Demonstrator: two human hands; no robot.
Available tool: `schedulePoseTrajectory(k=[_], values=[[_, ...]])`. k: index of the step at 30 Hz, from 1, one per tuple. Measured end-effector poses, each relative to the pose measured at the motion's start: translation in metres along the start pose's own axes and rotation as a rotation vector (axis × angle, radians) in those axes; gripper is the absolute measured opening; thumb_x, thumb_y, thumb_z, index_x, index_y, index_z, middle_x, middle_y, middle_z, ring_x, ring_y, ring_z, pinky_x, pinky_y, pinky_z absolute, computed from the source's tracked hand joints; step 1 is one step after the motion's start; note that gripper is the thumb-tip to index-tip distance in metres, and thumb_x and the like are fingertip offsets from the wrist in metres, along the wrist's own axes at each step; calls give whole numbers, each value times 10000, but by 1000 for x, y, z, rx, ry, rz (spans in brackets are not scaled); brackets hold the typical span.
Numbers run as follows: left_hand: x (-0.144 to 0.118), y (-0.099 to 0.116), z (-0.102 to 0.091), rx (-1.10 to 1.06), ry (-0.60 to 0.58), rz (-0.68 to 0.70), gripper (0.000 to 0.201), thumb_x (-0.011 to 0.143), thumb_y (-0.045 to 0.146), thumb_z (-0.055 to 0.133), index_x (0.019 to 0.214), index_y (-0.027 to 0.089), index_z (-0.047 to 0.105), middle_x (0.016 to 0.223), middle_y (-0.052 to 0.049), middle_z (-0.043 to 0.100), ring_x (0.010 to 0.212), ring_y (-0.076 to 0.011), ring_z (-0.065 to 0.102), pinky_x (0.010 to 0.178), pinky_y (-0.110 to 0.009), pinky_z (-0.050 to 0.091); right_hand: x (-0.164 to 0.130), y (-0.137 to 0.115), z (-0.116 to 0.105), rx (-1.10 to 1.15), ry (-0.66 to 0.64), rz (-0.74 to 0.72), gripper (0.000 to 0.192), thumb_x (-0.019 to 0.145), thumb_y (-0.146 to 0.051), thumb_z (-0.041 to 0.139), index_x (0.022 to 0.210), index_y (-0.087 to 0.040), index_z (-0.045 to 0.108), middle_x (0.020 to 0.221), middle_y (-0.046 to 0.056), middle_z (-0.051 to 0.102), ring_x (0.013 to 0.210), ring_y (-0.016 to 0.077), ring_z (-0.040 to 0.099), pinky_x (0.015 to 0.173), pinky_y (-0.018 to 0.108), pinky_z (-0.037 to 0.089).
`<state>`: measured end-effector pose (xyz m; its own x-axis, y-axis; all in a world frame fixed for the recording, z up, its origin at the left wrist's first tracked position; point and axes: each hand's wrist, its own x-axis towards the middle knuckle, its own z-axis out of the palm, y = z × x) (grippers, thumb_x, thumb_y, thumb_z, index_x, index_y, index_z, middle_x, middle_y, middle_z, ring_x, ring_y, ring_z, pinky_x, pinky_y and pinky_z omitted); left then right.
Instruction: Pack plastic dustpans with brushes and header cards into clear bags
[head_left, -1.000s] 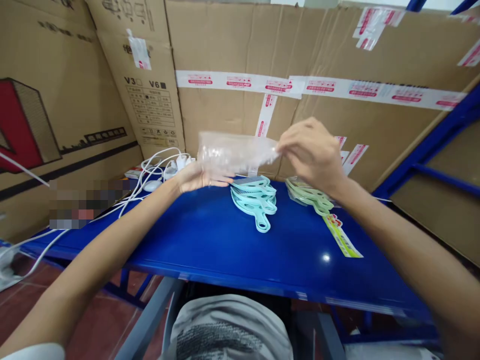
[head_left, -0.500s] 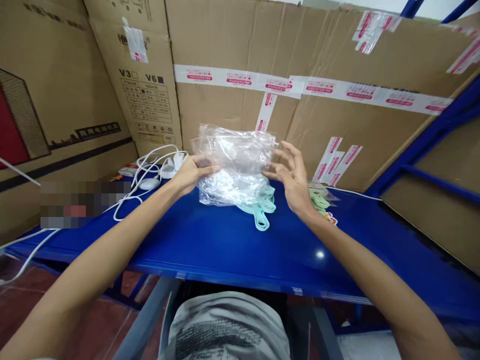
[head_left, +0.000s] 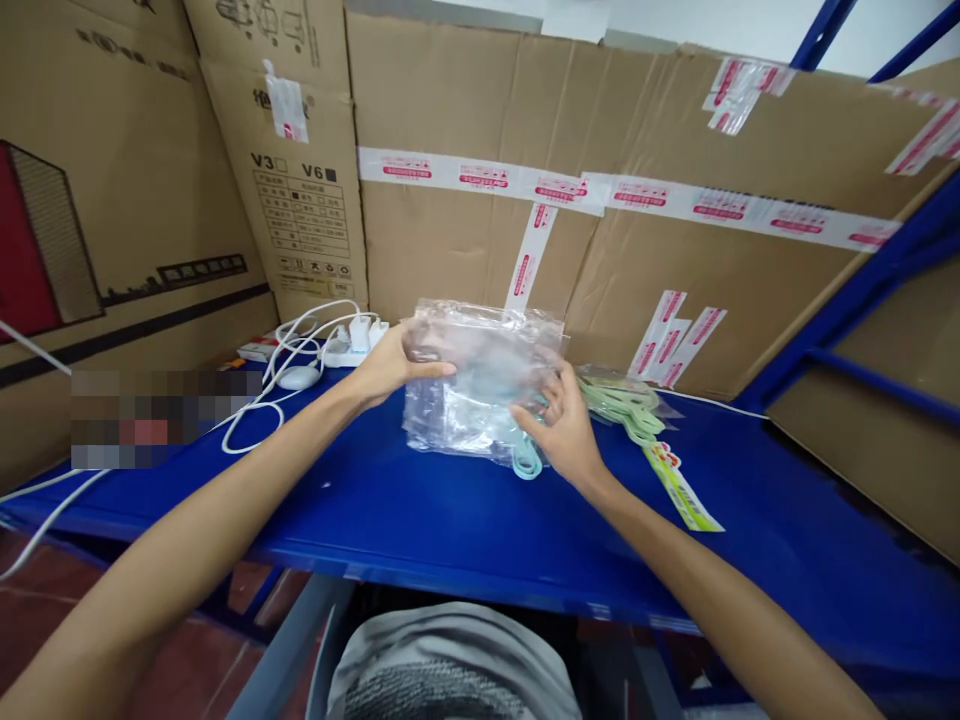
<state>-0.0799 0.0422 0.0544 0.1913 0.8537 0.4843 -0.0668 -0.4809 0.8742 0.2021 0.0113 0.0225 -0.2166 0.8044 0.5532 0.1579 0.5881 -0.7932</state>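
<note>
head view:
left hand [head_left: 390, 368]: pinches top-left edge of clear plastic bag [head_left: 480, 385], thumb on front
right hand [head_left: 564, 432]: fingers curled on bag's lower-right edge
teal paddles [head_left: 527, 458]: under bag, handle poking out beside right hand
green paddles [head_left: 626, 403]: just right of right hand, on blue table [head_left: 420, 500]

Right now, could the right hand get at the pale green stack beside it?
Probably yes: the right hand is on the clear bag, and the green stack lies uncovered just to its right on the blue table.
</note>
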Motion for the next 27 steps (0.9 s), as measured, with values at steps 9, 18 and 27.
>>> schedulePoseTrajectory(k=[9,18,27], values=[[-1,27,-35,51,17,53,452,546,260,1006,859,173,692,804,-12,741,731,-158,713,718,-269,603,-22,-8,21,-46,-207,63,896,885,-318,745,1663,-375,305,1421,92,648,1276,273,675,1057,483,594],[2,9,-36,87,-102,-188,421,584,197,972,915,164,715,907,-70,759,835,-195,730,781,-305,611,-33,8,32,-135,-283,170,1134,875,-411,796,1734,-306,64,1435,186,623,1284,324,673,1007,523,624],[9,-11,-104,779,-26,-589,527,573,281,957,1006,129,696,818,-83,766,872,-302,770,804,-398,628,-40,4,32,-149,-398,-34,857,966,-235,618,1710,-397,223,1308,89,638,945,175,761,863,409,687]])
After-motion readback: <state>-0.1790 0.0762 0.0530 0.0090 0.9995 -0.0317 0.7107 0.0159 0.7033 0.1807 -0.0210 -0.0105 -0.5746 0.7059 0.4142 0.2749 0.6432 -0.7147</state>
